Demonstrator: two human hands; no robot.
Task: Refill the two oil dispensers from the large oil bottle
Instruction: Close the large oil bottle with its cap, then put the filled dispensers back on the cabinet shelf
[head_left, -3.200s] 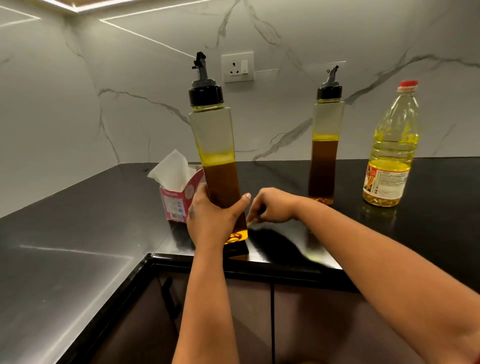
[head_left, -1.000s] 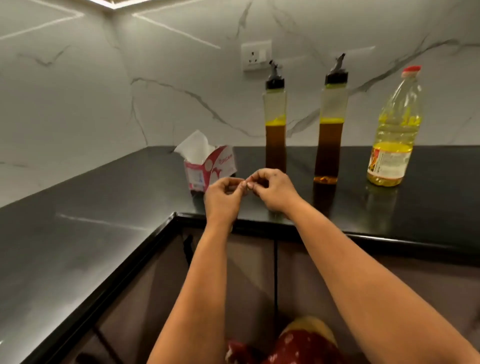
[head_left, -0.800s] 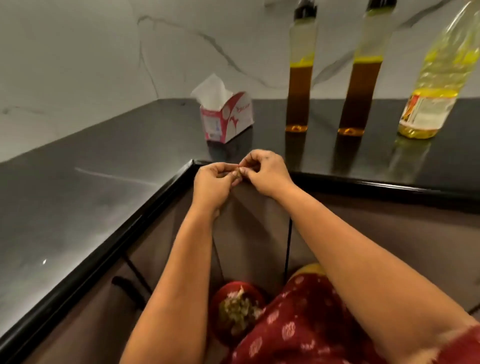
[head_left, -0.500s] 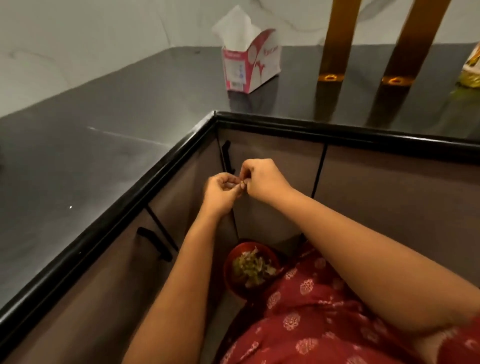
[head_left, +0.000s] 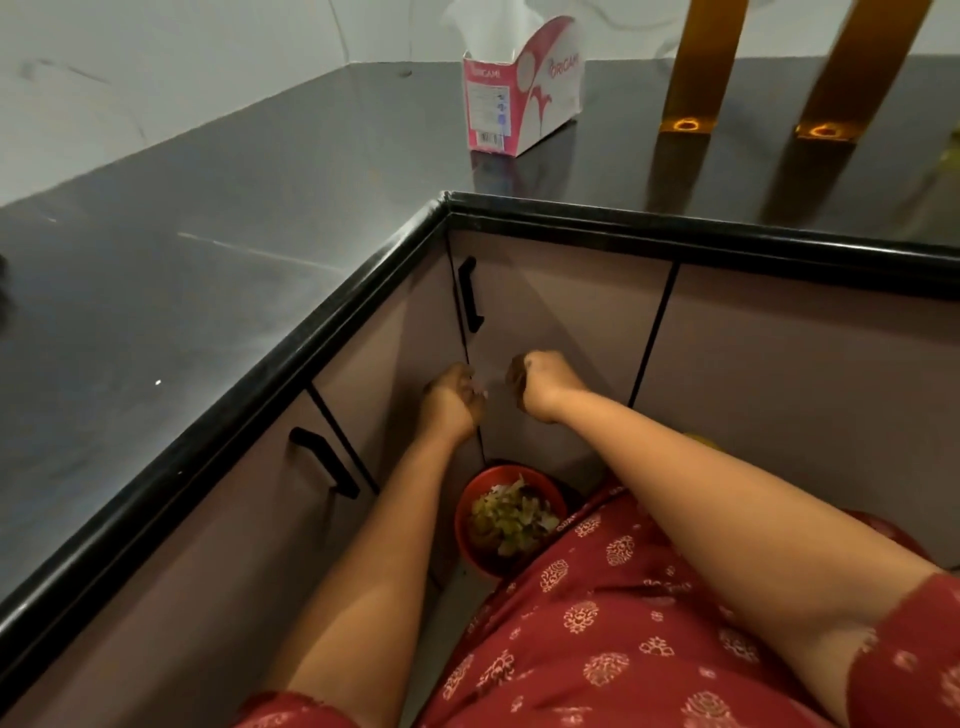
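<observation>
Only the lower parts of the two oil dispensers show, standing on the black counter at the top: the left dispenser (head_left: 693, 67) and the right dispenser (head_left: 844, 73), both holding dark amber oil. The large oil bottle is out of frame. My left hand (head_left: 449, 402) and my right hand (head_left: 537, 387) are lowered below the counter edge, in front of the cabinet doors and above a red bin. They are a little apart, both with fingers curled. No object shows in either hand.
A pink and white tissue box (head_left: 519, 83) stands on the counter (head_left: 260, 208) left of the dispensers. Below the hands, a red bin (head_left: 511, 519) on the floor holds green scraps. Black handles (head_left: 470, 293) stick out from the corner cabinet doors.
Both hands left the counter, came together at the fingertips, dropped below the counter edge and have now separated over the bin. My view tilted down, cutting off the bottle tops.
</observation>
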